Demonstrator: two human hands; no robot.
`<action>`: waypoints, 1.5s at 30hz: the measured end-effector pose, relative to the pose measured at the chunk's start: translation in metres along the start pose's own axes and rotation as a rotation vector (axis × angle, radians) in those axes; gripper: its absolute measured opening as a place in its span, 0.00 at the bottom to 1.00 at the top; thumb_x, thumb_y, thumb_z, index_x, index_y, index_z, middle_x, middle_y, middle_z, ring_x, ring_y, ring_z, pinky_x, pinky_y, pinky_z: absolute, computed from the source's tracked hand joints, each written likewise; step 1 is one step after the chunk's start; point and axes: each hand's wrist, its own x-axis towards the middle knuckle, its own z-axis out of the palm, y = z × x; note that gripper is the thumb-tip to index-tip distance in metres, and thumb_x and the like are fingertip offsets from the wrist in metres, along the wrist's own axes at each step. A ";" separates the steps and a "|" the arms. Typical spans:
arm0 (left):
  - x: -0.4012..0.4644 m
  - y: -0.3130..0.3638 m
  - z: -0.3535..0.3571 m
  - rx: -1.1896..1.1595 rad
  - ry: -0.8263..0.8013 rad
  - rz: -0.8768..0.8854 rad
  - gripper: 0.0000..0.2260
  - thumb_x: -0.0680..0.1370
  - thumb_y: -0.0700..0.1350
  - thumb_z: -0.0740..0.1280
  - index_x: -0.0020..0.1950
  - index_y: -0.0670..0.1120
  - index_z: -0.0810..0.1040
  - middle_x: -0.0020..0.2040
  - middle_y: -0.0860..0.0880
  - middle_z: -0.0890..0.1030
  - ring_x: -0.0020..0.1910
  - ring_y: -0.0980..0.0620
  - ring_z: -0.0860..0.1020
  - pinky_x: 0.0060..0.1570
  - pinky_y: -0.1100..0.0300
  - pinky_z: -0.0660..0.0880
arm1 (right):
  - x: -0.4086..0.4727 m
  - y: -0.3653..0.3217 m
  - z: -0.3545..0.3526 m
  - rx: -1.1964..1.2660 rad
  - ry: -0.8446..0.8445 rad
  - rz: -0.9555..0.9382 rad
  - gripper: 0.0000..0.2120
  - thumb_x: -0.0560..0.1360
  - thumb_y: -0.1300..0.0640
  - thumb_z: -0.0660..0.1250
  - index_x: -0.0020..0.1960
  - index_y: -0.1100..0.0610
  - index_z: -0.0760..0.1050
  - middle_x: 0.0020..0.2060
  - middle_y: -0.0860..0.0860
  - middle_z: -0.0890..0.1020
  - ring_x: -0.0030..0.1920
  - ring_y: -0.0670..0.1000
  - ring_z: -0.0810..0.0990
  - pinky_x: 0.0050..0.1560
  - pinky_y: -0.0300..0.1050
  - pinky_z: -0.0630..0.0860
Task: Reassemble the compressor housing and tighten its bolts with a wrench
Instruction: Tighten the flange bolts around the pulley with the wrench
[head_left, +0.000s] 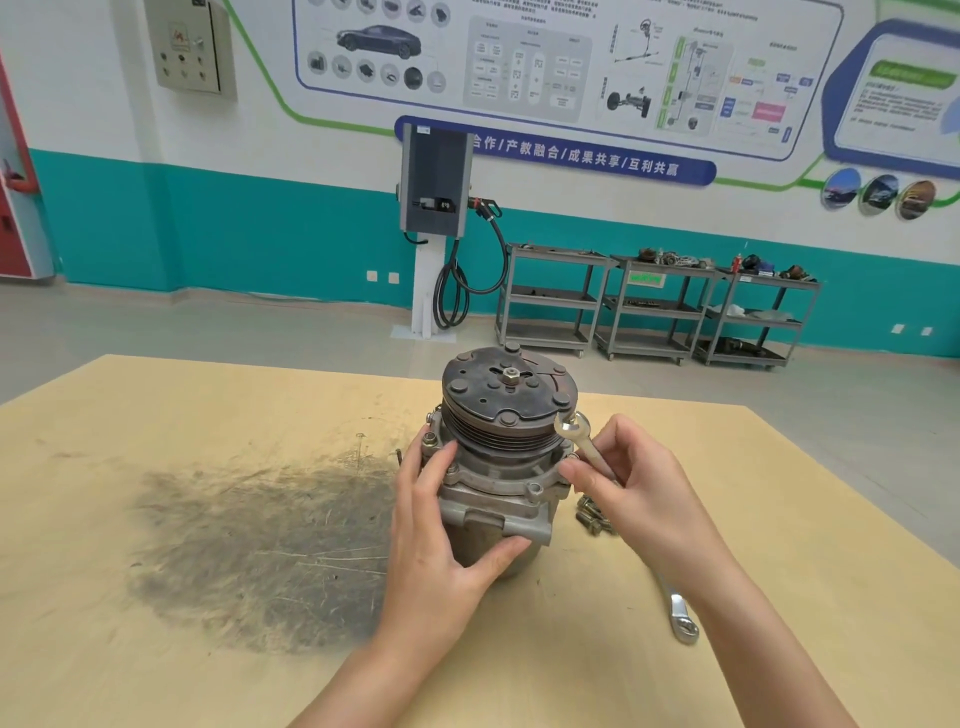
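The compressor (498, 467) stands upright in the middle of the wooden table (208, 415), its rusty pulley plate facing up. My left hand (441, 540) wraps around the grey housing on its left and front side, thumb under the flange. My right hand (628, 483) pinches a small silver open-end wrench (574, 431) at the housing's right edge; the wrench jaw points up beside the pulley. Bolt heads show on the flange (534, 488). A few loose bolts (592, 517) lie on the table just right of the compressor, partly hidden by my right hand.
A second, larger ring wrench (680, 618) lies on the table under my right forearm. A dark greasy smear (260, 545) covers the table left of the compressor. Beyond the table stand a charging post (434, 228) and several grey shelf carts (654, 306).
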 end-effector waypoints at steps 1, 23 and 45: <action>0.000 0.000 0.000 0.002 0.000 0.001 0.39 0.66 0.75 0.68 0.72 0.76 0.52 0.76 0.73 0.48 0.79 0.64 0.51 0.74 0.38 0.62 | -0.001 0.000 0.002 0.018 0.018 -0.006 0.11 0.72 0.55 0.75 0.39 0.47 0.73 0.33 0.57 0.79 0.32 0.52 0.71 0.35 0.52 0.67; 0.001 -0.002 0.001 0.029 0.013 0.062 0.43 0.66 0.62 0.76 0.71 0.76 0.52 0.75 0.74 0.49 0.76 0.70 0.50 0.71 0.63 0.54 | -0.008 0.003 0.023 0.421 0.092 0.024 0.08 0.74 0.62 0.72 0.42 0.55 0.74 0.33 0.44 0.81 0.30 0.39 0.76 0.31 0.28 0.69; 0.000 -0.001 0.000 0.013 0.002 0.029 0.40 0.66 0.64 0.71 0.70 0.78 0.51 0.77 0.64 0.52 0.78 0.68 0.49 0.74 0.56 0.55 | -0.017 0.010 0.024 0.623 0.018 0.096 0.04 0.75 0.52 0.70 0.49 0.49 0.81 0.27 0.45 0.67 0.26 0.44 0.61 0.23 0.34 0.59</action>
